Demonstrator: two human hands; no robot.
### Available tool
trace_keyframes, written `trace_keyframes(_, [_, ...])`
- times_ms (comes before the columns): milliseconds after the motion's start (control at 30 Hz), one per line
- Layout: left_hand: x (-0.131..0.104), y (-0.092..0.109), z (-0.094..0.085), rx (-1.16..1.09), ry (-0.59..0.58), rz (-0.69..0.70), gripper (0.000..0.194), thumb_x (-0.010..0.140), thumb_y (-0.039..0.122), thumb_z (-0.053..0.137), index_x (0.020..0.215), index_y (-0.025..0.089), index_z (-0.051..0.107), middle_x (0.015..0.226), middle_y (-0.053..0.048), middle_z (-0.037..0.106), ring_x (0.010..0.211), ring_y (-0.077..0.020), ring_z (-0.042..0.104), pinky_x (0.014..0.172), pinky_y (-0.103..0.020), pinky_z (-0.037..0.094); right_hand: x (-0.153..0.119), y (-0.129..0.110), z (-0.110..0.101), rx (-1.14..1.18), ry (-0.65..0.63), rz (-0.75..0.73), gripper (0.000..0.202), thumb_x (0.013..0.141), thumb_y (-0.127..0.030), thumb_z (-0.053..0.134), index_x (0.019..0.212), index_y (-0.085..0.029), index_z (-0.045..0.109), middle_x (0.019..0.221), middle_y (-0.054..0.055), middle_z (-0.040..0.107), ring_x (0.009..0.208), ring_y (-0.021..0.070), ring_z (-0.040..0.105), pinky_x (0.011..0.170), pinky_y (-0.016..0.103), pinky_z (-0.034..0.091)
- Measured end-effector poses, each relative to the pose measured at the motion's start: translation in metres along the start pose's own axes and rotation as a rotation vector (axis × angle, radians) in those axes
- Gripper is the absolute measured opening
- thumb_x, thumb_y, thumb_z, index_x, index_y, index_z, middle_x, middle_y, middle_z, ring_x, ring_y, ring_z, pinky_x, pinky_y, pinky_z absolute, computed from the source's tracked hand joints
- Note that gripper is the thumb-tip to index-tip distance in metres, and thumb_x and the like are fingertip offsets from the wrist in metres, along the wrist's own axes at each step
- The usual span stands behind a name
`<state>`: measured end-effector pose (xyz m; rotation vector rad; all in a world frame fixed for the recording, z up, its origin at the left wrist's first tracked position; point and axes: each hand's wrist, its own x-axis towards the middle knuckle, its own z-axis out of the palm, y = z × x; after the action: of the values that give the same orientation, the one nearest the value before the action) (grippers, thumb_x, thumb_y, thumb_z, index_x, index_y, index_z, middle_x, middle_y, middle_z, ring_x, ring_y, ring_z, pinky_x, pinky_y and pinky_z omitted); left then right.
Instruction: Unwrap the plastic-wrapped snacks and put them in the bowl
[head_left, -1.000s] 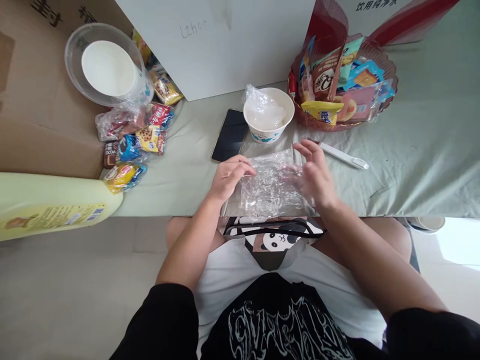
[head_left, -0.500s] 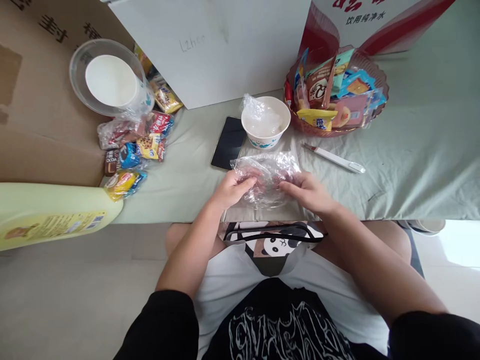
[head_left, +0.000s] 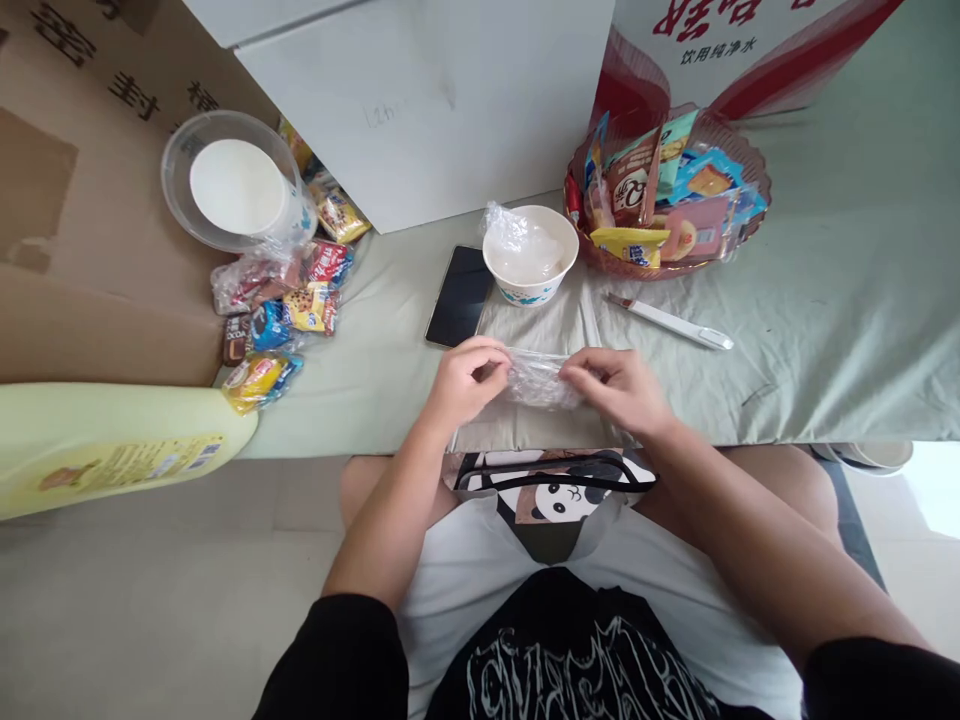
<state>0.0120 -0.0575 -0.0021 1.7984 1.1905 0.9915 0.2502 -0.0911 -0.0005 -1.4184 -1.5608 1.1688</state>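
Note:
A crumpled sheet of clear plastic wrap [head_left: 541, 380] is stretched between my two hands near the table's front edge. My left hand [head_left: 471, 380] pinches its left end, thumb against fingers. At the other end my right hand [head_left: 611, 385] grips it the same way. Just beyond the hands stands a white paper bowl [head_left: 534, 290] with a blue-green print and clear film [head_left: 517, 235] inside, part of it sticking up over the rim. A dark phone [head_left: 457, 297] lies flat to the bowl's left. To its right rests a white-handled knife [head_left: 675, 322].
A scalloped pink bowl [head_left: 754, 165] holds several wrapped snacks at the back right. Several snack packs [head_left: 307, 305] lie at left, beside a clear tub with a white paper bowl [head_left: 238, 187]. A white box [head_left: 450, 110], a cardboard box [head_left: 97, 260] and a yellow-green bottle [head_left: 135, 400] stand around.
The plastic wrap, spread wider before, is now gathered into a narrower strip between the hands. My fingers have come out from beneath the film to pinch its ends. The view has shifted slightly.

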Motion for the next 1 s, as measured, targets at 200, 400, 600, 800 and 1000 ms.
trace_keyframes(200, [-0.030,0.023,0.014,0.249,0.257,0.116,0.020,0.093,0.033,0.063,0.110,0.022,0.066,0.109,-0.010,0.068,0.107,-0.0234,0.065,0.096,-0.039,0.054,-0.014,-0.001,0.015,-0.322,0.143,-0.215,0.029,0.088,-0.032,0.058,0.115,-0.025,0.067,0.090,0.008,0.076,0.079,0.0247,0.070,0.071,0.036,0.054])
trace_keyframes(400, [-0.060,0.037,0.059,-0.424,-0.180,-0.281,0.062,0.095,0.059,0.058,0.144,0.023,0.051,0.149,-0.015,0.057,0.139,-0.0297,0.055,0.116,-0.044,0.045,-0.031,-0.014,0.015,0.055,-0.138,-0.249,0.006,0.091,-0.024,0.057,0.092,-0.024,0.063,0.089,0.004,0.074,0.076,0.0175,0.068,0.074,0.031,0.055])
trace_keyframes(600, [-0.048,0.031,0.063,-0.653,-0.029,-0.360,0.056,0.085,0.063,0.070,0.126,0.026,0.069,0.140,-0.011,0.065,0.131,-0.0286,0.061,0.110,-0.043,0.050,-0.023,-0.014,-0.005,0.543,-0.354,-0.184,0.028,0.093,-0.036,0.059,0.118,-0.024,0.065,0.119,0.008,0.071,0.106,0.0217,0.069,0.091,0.038,0.057])
trace_keyframes(800, [-0.004,0.040,0.016,0.178,0.280,0.023,0.027,0.093,0.047,0.064,0.108,0.030,0.077,0.106,-0.007,0.061,0.100,-0.0223,0.064,0.087,-0.042,0.055,-0.004,-0.012,-0.034,0.268,-0.195,-0.183,0.030,0.095,-0.043,0.057,0.115,-0.025,0.068,0.123,0.007,0.072,0.119,0.0248,0.065,0.107,0.044,0.048])
trace_keyframes(1000, [0.115,0.075,-0.005,0.734,0.226,0.278,0.011,0.080,0.013,0.065,0.077,0.024,0.062,0.083,-0.004,0.059,0.086,-0.0217,0.058,0.084,-0.044,0.048,0.005,-0.010,-0.041,0.105,0.134,0.020,0.023,0.092,-0.039,0.051,0.096,-0.021,0.065,0.086,0.004,0.071,0.082,0.0208,0.063,0.075,0.034,0.049])
